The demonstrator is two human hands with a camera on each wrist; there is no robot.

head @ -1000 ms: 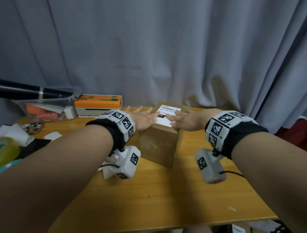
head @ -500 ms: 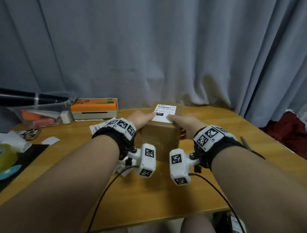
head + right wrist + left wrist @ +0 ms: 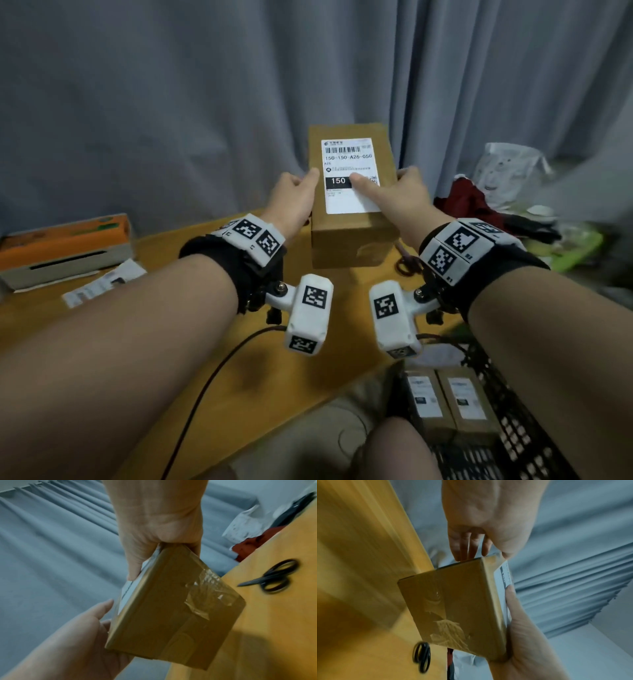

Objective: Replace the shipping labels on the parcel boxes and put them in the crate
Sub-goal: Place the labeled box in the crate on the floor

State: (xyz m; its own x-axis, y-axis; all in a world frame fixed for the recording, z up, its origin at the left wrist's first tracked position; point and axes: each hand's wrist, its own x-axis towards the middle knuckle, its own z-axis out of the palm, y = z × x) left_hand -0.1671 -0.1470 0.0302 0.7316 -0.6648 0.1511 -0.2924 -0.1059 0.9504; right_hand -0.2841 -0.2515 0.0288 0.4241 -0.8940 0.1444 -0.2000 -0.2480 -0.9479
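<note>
A brown parcel box (image 3: 352, 236) with a white shipping label (image 3: 346, 161) on its top face is held in the air above the table's right end. My left hand (image 3: 294, 195) grips its left side and my right hand (image 3: 394, 195) grips its right side, thumb lying on the label. In the left wrist view my left hand (image 3: 479, 545) holds the box (image 3: 453, 601) at an edge. The right wrist view has my right hand (image 3: 154, 534) clamped on the taped box (image 3: 171, 615). A black mesh crate (image 3: 513, 428) at lower right holds two labelled boxes (image 3: 424, 401).
Black scissors (image 3: 407, 263) lie on the wooden table (image 3: 205, 359) under the box. An orange and white label printer (image 3: 65, 250) and loose labels (image 3: 102, 287) sit at the left. A red cloth (image 3: 469, 198) and white bag (image 3: 507, 171) lie beyond the right edge. A grey curtain hangs behind.
Both hands went from pressing the label to gripping the box sides, then lifted it off the table and carried it right. The view swung right and the crate came into sight.
</note>
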